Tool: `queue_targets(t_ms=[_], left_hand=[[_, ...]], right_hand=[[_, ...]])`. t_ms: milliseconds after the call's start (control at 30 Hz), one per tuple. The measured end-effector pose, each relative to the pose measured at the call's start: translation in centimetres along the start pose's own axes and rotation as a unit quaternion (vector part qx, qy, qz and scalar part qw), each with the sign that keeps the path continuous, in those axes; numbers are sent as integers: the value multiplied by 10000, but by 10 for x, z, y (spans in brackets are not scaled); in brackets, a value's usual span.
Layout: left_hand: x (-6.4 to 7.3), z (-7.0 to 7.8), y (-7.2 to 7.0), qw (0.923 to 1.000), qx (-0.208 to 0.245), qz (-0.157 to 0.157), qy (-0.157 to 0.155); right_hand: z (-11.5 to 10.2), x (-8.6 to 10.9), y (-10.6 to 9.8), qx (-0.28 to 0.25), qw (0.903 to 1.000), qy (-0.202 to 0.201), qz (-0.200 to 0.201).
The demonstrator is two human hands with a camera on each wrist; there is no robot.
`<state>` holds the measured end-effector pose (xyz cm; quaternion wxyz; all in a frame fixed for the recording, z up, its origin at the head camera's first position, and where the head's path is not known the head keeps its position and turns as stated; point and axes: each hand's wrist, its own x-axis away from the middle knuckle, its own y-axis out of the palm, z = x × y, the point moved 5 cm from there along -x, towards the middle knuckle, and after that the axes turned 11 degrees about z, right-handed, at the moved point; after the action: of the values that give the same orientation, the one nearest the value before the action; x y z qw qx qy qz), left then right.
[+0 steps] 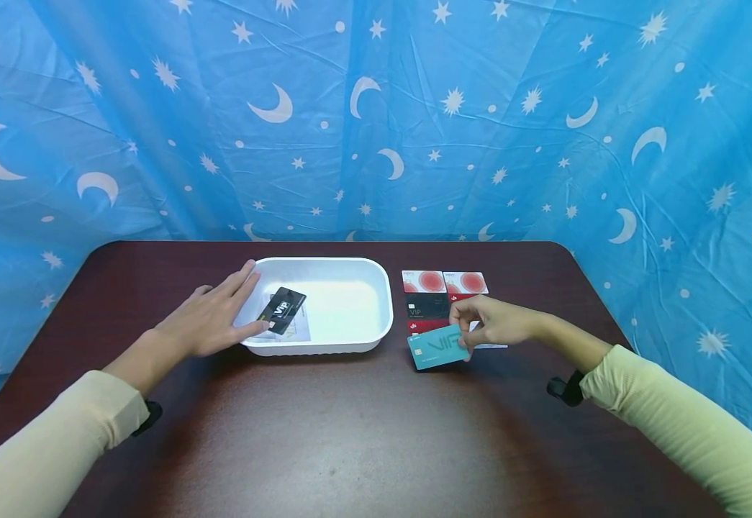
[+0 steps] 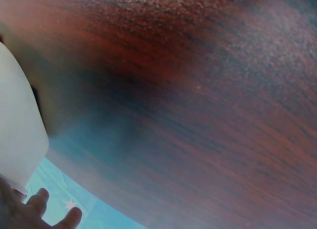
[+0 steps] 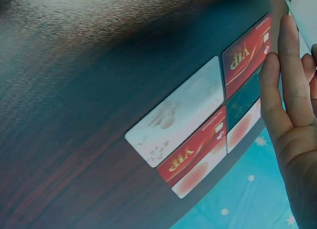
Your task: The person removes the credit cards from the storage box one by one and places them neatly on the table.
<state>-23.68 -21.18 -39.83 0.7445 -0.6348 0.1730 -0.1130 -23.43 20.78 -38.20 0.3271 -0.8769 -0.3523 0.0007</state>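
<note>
In the head view my right hand (image 1: 497, 321) pinches a teal VIP card (image 1: 435, 348) by its right end, tilted over the near edge of the laid-out cards. My left hand (image 1: 202, 321) rests at the left rim of a white plastic tray (image 1: 324, 348), fingers extended and the thumb over the near-left corner. Inside the tray, a black VIP card (image 1: 285, 308) lies at a slant over a pale card (image 1: 301, 329). The left wrist view shows the left fingers (image 2: 69, 219) beside the tray wall. Only an edge of the teal card shows in the right wrist view.
Two columns of cards lie on the dark wood table (image 1: 350, 432): white ones with red circles (image 1: 466, 282), a black VIP card (image 1: 426, 306), red VIP cards (image 3: 190, 152) and a white card (image 3: 181, 110). A blue star-and-moon curtain (image 1: 376, 144) hangs behind.
</note>
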Motion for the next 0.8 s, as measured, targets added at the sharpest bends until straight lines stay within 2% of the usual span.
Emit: queue_targets(t_ms=[133, 300, 567, 800], left_hand=[[1, 0, -1, 10000, 35, -22, -4], [1, 0, -1, 10000, 34, -16, 12], [0, 0, -1, 10000, 35, -14, 3], [0, 1, -1, 10000, -5, -43, -8]], right_hand=[[8, 1, 0, 60, 9999, 126, 93], [17, 3, 2, -104, 9995, 295, 94], [33, 9, 7, -494, 9934, 1036, -61], [38, 10, 13, -772, 9887, 1276, -163]])
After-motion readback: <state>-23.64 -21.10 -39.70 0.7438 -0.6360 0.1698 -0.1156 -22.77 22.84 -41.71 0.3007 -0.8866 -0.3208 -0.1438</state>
